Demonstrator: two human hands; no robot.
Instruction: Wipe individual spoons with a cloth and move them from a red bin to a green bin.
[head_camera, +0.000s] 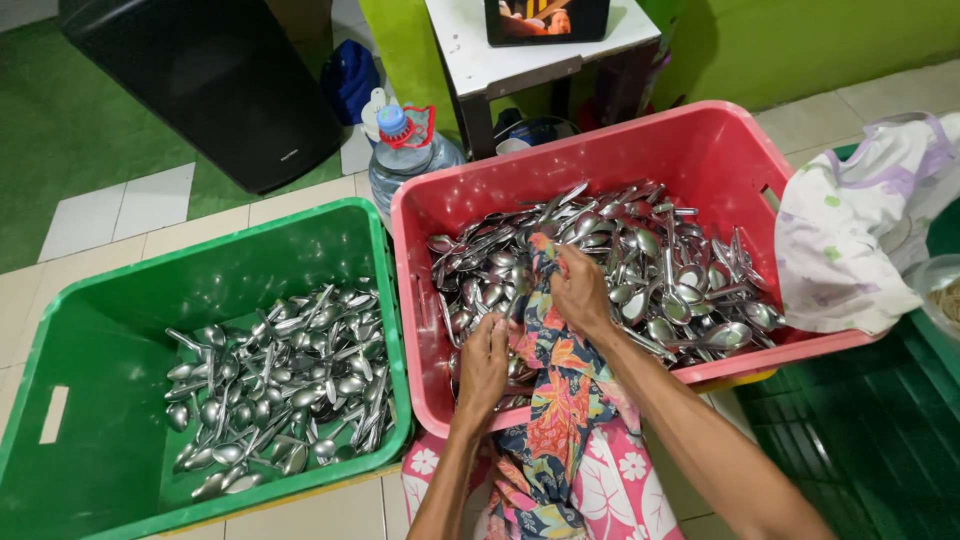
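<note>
A pink plastic crate (700, 150) in front of me holds a heap of metal spoons (650, 270). A colourful floral cloth (555, 400) runs from my lap up into the crate. My right hand (580, 290) is closed around the cloth's upper end over the spoons. My left hand (485, 365) reaches into the crate's near left part, fingers curled among the spoons beside the cloth; what it grips is hidden. To the left, a green plastic crate (90, 350) holds a smaller pile of spoons (280, 380).
A large water bottle (405, 150) with a blue cap stands behind the crates. A white table (520, 55) with a tablet and a black bin (225, 85) are farther back. A pale patterned cloth (860, 225) drapes over the pink crate's right edge. The floor is tiled.
</note>
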